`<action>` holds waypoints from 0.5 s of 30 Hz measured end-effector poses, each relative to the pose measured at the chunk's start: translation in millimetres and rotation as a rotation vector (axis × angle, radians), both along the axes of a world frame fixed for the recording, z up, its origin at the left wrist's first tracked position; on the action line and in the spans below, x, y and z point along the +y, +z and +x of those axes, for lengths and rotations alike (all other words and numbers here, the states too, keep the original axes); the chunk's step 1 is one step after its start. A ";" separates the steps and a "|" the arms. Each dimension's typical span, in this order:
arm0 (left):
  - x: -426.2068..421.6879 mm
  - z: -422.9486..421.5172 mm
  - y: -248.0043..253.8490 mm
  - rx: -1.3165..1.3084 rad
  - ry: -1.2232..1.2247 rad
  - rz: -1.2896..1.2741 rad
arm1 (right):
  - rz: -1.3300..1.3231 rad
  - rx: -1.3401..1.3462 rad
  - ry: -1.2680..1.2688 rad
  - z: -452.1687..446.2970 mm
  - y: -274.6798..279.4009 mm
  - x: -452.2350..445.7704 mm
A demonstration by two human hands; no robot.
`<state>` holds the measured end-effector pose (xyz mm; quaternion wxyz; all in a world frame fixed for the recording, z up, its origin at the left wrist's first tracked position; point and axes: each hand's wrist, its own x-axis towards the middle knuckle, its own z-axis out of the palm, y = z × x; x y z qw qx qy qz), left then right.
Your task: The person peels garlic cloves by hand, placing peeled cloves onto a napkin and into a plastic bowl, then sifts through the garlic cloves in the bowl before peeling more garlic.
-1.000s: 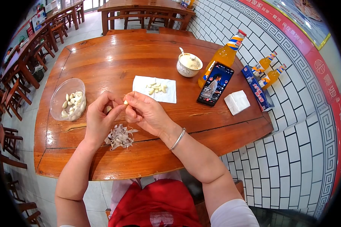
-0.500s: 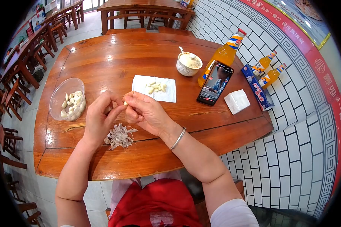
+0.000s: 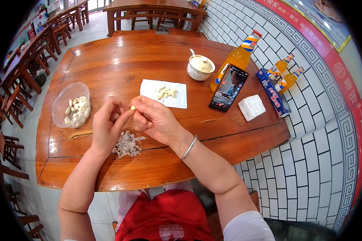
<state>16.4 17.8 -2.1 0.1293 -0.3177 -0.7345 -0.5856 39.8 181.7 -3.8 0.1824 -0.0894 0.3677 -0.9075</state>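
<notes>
Between my fingertips is a small garlic clove (image 3: 132, 107), mostly covered by the fingers. My left hand (image 3: 108, 122) pinches it from the left, and my right hand (image 3: 155, 119), with a silver bangle at the wrist, pinches it from the right. Below the hands lies a heap of papery garlic skins (image 3: 128, 144) on the wooden table. Peeled garlic cloves (image 3: 167, 92) rest on a white napkin (image 3: 177, 103) just beyond my right hand. A clear plastic tub (image 3: 59, 105) at the left holds several unpeeled-looking cloves (image 3: 77, 110).
A phone (image 3: 229, 89) leans against a large orange drink bottle (image 3: 238, 56). Near it are a lidded white bowl (image 3: 198, 73) with a spoon, a white tissue stack (image 3: 251, 107) and a blue box (image 3: 272, 93) with small bottles. A tiled wall (image 3: 309, 136) borders the right side.
My left hand has shifted slightly to the right, closer to my right hand. Slightly more of the clove shows between the fingertips.
</notes>
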 end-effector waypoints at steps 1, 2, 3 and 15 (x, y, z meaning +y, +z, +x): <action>-0.3 -0.5 -0.6 -0.025 0.015 -0.001 | -0.005 0.003 0.000 -0.2 -0.7 0.2; -0.8 -1.1 -1.2 -0.050 0.031 -0.001 | -0.005 0.002 -0.002 -0.6 -1.5 0.3; -1.8 -2.1 -2.0 -0.051 0.030 -0.001 | -0.011 0.008 0.005 -1.3 -2.3 0.2; -5.3 -4.3 0.7 -0.045 0.020 -0.052 | 0.011 0.023 0.020 -3.3 -5.5 1.1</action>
